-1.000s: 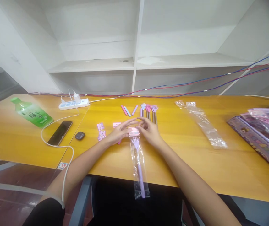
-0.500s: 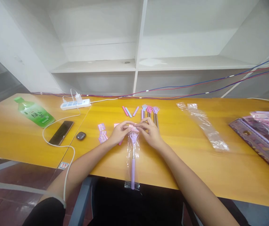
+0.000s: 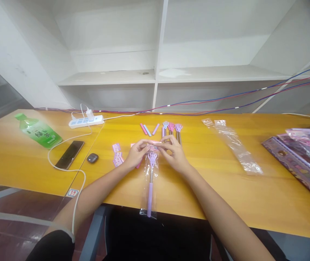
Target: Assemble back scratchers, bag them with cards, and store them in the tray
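Note:
A purple back scratcher [image 3: 150,194] lies inside a clear plastic bag [image 3: 144,188], its handle end reaching past the table's front edge. At the bag's top, my left hand [image 3: 135,155] pinches the left side and my right hand [image 3: 175,152] pinches the right side. Between my fingertips a pink printed card [image 3: 153,146] shows at the bag's mouth, partly hidden by the fingers. Beyond my right hand lie a blue back scratcher [image 3: 165,125], a pink back scratcher [image 3: 171,128] and another purple back scratcher [image 3: 179,128].
Small printed cards [image 3: 117,158] lie left of my hands, with loose coloured handles [image 3: 147,130] farther back. Clear plastic bags [image 3: 233,145] and a pile of packaged goods [image 3: 307,145] are at right. A phone [image 3: 70,155], earbud case [image 3: 92,158], green bottle [image 3: 38,131] and power strip [image 3: 86,122] stand left.
The bagged back scratcher's lower end has swung slightly left. My fingers have shifted a little at the bag's top, and the pink card there looks tilted differently.

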### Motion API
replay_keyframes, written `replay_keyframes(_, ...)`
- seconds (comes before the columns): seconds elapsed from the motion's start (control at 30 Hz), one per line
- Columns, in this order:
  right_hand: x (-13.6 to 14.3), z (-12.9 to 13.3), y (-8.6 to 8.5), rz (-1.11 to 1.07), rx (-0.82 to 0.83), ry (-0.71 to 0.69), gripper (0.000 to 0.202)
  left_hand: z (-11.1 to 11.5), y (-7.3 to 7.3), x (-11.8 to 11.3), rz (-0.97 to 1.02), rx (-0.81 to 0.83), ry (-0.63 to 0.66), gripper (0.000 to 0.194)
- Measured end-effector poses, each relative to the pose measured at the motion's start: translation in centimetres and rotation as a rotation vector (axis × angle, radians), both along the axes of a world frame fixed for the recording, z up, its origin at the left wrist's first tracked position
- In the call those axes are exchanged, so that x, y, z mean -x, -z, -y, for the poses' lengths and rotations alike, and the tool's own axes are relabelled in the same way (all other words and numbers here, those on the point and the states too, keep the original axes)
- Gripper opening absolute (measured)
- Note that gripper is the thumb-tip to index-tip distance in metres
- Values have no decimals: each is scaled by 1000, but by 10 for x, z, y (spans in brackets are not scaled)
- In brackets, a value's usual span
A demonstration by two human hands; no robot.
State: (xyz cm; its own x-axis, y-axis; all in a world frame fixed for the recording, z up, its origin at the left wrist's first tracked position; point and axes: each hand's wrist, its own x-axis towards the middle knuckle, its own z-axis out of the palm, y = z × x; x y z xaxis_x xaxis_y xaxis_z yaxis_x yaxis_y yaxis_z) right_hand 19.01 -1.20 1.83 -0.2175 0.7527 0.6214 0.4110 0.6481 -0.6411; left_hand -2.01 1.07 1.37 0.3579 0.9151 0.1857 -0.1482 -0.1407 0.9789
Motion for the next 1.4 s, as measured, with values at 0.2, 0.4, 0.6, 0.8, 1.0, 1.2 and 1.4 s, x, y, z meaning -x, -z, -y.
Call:
replay_keyframes(0.2, 2, 2, -3, -14, 21, 10, 24, 1, 0, -1, 2, 40, -26, 27)
replay_keyframes(0.4, 3, 5, -4, -43, 34, -4, 19, 2, -2, 0, -33, -40, -45, 27)
replay_keyframes(0.6, 15, 2, 10, -219, 359, 8, 35, 2, 5, -2, -160, -133, -197, 45)
replay_keyframes(0.8, 21, 2, 10, -141, 495, 19, 48, -1, 8, 2, -289, -178, -202, 46)
replay_keyframes(1.0, 16, 0, 7, -170, 531, -54, 40, -8, 19, 2, -254, -132, -172, 43)
replay_keyframes(1.2, 7, -14, 12, -65, 482, -8, 30, -15, 22, 7, -259, -48, -156, 28)
replay_keyframes(1.4, 31, 30, -16, 457, 490, 258, 41, -21, 17, 13, -251, -66, -256, 11)
